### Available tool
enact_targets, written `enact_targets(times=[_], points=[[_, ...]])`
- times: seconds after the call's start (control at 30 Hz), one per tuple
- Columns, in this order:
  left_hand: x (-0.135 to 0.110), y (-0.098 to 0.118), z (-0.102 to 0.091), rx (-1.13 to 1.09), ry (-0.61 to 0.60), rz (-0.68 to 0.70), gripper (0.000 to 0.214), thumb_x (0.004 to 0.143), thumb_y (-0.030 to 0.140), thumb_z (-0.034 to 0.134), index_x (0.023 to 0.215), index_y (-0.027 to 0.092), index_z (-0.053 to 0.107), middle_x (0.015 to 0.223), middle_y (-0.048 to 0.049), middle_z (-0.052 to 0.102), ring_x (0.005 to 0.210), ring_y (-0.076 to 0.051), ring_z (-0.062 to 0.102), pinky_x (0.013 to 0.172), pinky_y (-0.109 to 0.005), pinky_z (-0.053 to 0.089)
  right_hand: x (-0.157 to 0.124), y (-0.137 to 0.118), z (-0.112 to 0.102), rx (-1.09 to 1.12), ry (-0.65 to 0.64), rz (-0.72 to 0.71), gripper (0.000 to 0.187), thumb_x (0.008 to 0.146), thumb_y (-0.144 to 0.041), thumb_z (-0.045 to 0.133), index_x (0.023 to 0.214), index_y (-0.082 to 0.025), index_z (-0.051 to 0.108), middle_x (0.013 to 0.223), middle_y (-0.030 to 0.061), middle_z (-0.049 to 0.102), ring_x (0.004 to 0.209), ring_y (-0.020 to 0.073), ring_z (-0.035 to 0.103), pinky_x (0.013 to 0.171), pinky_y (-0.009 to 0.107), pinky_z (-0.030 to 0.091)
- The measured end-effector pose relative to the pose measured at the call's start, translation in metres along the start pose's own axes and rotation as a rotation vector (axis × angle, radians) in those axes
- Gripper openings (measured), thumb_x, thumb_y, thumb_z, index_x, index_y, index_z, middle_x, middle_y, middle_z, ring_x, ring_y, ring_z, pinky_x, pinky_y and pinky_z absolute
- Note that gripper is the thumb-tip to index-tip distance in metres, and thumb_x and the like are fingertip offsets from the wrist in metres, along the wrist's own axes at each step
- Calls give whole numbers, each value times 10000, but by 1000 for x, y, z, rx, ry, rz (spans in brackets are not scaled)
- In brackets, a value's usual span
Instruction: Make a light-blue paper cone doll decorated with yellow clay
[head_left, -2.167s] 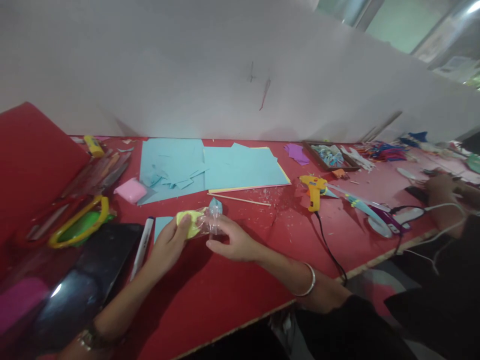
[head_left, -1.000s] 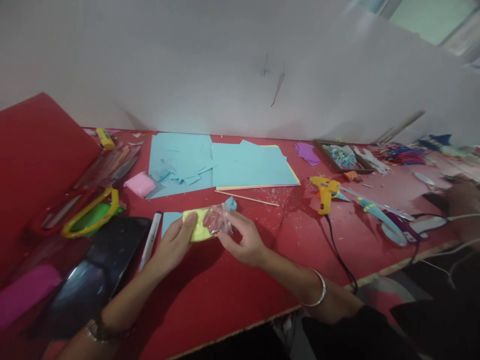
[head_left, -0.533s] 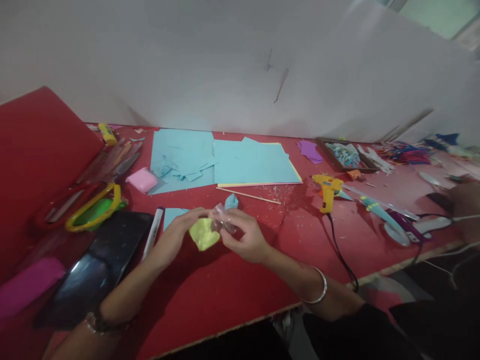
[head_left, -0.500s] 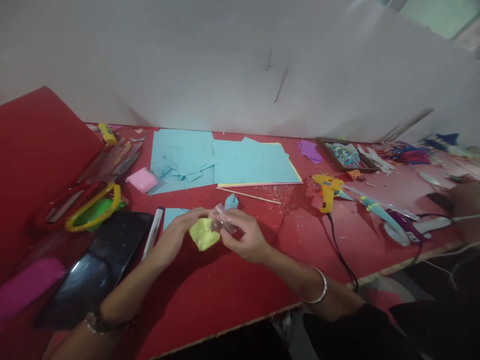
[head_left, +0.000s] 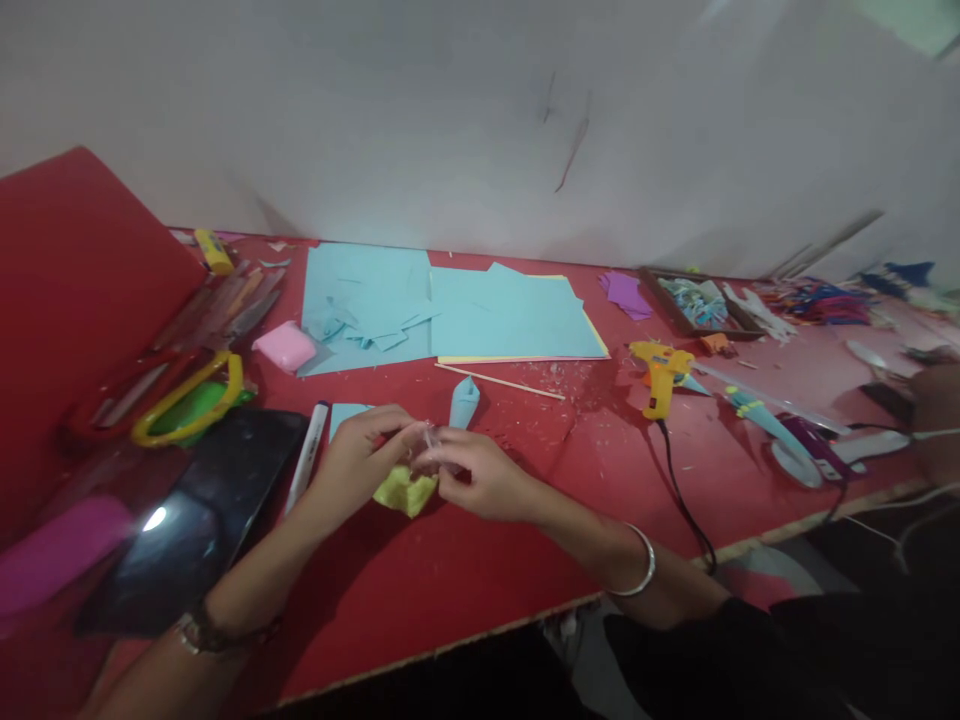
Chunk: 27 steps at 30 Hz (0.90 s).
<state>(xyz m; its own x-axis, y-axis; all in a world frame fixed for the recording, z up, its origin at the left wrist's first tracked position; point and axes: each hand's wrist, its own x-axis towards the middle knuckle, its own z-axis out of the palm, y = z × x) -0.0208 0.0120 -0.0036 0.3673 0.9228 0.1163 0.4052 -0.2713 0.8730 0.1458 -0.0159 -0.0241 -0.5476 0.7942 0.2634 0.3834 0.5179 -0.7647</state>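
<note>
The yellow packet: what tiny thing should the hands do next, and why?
Perhaps gently pull the clear plastic apart: the left hand and right hand meet at its crumpled part, the yellow packet shows just below, and I can't see any opening.

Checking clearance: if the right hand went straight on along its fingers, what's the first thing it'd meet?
The clear wrapper, at the fingertips of the right hand; just past it, probably the left hand, though depth there is hard to judge.
</note>
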Motion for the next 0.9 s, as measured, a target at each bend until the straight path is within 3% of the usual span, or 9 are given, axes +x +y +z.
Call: enact_targets(times=[0.2, 0.27, 0.47, 0.7, 0.9], points=[[2, -1, 0, -233, 45, -193, 296, 737, 424, 548, 616, 166, 623, 597, -1, 611, 557, -123, 541, 525, -212, 438, 1, -4, 0, 0, 249, -24, 218, 785, -154, 423, 884, -154, 617, 740, 27, 562, 675, 116, 527, 651, 247, 465], [1, -1, 1, -298, 64, -239, 301, 715, 443, 579, 633, 160, 642, 606, -7, 630, 562, -126, 558, 541, -215, 455, 1, -4, 1, 5, 273, -36, 247, 803, -176, 421, 951, -145, 617, 728, 24, 557, 668, 117, 522, 651, 252, 466], [0, -1, 5, -339, 34, -336, 292, 689, 427, 582, 660, 155, 684, 606, -34, 683, 568, -161, 595, 525, -235, 464, 0, 2, 4, 20, 160, -25, 337, 795, -144, 401, 1078, -155, 584, 833, 42, 558, 733, 121, 534, 672, 257, 480], [-3, 7, 6, -112, 37, -203, 268, 693, 389, 531, 608, 167, 655, 576, -12, 657, 545, -141, 546, 512, -219, 413, -3, 0, 4, -16, 4, 10, 329, 757, -100, 404, 1019, -142, 597, 952, 90, 549, 795, 150, 536, 709, 282, 492], [-4, 12, 8, -57, 33, -148, 279, 715, 391, 486, 592, 174, 612, 541, 9, 604, 518, -126, 500, 487, -211, 385, -4, 0, 7, -54, -35, 62, 245, 759, -119, 421, 910, -141, 612, 922, 95, 562, 813, 167, 548, 731, 307, 499]])
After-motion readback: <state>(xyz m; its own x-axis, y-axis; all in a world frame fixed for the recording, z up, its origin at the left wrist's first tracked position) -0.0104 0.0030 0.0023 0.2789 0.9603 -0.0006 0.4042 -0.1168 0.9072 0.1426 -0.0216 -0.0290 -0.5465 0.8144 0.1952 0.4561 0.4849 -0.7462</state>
